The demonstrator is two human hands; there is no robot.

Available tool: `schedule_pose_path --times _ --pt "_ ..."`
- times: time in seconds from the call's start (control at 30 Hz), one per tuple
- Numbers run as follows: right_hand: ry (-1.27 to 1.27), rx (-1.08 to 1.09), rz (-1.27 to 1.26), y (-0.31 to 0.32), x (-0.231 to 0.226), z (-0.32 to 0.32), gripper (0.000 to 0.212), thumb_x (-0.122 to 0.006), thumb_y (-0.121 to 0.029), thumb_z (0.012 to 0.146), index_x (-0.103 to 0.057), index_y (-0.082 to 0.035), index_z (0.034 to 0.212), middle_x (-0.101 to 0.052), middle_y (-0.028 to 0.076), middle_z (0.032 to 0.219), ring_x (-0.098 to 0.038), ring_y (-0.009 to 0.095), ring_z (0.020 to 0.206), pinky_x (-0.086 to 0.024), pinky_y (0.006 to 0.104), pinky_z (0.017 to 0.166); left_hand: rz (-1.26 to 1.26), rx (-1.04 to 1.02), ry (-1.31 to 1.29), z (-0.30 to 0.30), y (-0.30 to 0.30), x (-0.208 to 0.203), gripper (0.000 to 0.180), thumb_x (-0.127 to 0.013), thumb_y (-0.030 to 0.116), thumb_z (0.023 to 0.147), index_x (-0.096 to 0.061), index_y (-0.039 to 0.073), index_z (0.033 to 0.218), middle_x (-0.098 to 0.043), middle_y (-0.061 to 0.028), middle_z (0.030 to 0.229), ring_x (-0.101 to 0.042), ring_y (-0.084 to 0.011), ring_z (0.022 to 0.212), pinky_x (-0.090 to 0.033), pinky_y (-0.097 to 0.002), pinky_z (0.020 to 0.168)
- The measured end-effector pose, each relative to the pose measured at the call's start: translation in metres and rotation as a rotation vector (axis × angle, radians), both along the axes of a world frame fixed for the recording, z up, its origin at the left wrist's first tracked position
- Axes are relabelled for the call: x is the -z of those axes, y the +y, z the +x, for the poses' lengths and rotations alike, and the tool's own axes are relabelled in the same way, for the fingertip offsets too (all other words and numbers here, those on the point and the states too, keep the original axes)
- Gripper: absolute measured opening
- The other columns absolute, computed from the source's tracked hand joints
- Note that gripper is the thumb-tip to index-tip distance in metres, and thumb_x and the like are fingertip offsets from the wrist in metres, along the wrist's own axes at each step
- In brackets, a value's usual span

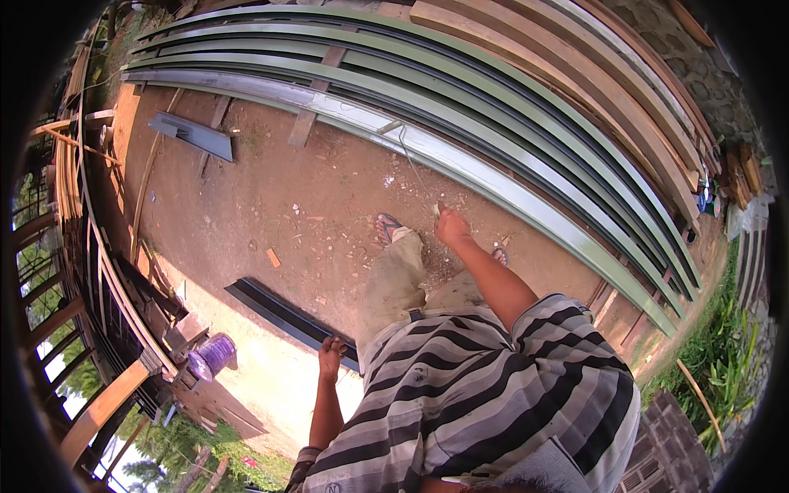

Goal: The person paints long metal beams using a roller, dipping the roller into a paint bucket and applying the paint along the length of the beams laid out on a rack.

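Note:
My right hand [452, 227] is closed round the handle of a small paint roller [389, 127]. Its thin bent wire frame reaches away from me, and the roller head rests on a long metal beam [362, 108]. Toward its left end this beam is dull grey; farther right it looks pale and shiny. Several long light-green beams [493, 111] lie side by side beyond it on wooden crosspieces [302, 127]. At my left side, my left hand [331, 355] hangs with its fingers curled in and nothing visible in them, near a dark metal channel [283, 312] on the ground.
Brown timber boards [567, 74] lie past the beams. A short grey metal piece [193, 135] sits at the far left. Purple wound material [212, 357] stands beside a wooden frame [107, 407]. Wood chips litter the dirt ground [263, 189]; grass [723, 361] grows at the right.

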State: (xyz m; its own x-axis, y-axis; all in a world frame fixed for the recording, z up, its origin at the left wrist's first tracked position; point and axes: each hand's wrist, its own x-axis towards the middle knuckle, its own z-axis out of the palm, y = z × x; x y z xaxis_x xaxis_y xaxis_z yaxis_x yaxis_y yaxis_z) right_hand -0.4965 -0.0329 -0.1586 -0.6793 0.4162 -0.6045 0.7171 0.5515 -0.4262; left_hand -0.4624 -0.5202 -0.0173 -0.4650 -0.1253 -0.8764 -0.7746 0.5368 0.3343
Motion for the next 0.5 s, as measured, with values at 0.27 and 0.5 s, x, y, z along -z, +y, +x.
schedule_pose_path --times 0.27,0.5 --pt "0.034 0.066 0.068 -0.058 -0.024 -0.177 0.041 -0.059 -0.019 0.085 -0.061 -0.003 0.123 -0.068 0.029 0.108 -0.067 0.044 0.102 -0.054 0.0522 0.091 -0.026 -0.133 0.056 -0.119 -0.072 -0.01 0.038 -0.051 0.033 0.103 -0.055 0.004 0.128 -0.068 -0.0145 0.115 -0.066 -0.0264 0.102 -0.05 -0.0409 0.083" --pt "-0.05 -0.025 0.166 -0.078 -0.04 -0.092 0.067 -0.058 -0.018 0.085 -0.042 -0.014 0.15 -0.069 0.028 0.107 -0.067 0.045 0.098 -0.054 0.0523 0.09 0.121 -0.313 0.006 -0.115 -0.056 0.004 0.02 -0.054 0.025 0.103 -0.06 0.009 0.113 -0.06 0.0005 0.087 -0.049 -0.0051 0.067 -0.035 -0.0213 0.055"
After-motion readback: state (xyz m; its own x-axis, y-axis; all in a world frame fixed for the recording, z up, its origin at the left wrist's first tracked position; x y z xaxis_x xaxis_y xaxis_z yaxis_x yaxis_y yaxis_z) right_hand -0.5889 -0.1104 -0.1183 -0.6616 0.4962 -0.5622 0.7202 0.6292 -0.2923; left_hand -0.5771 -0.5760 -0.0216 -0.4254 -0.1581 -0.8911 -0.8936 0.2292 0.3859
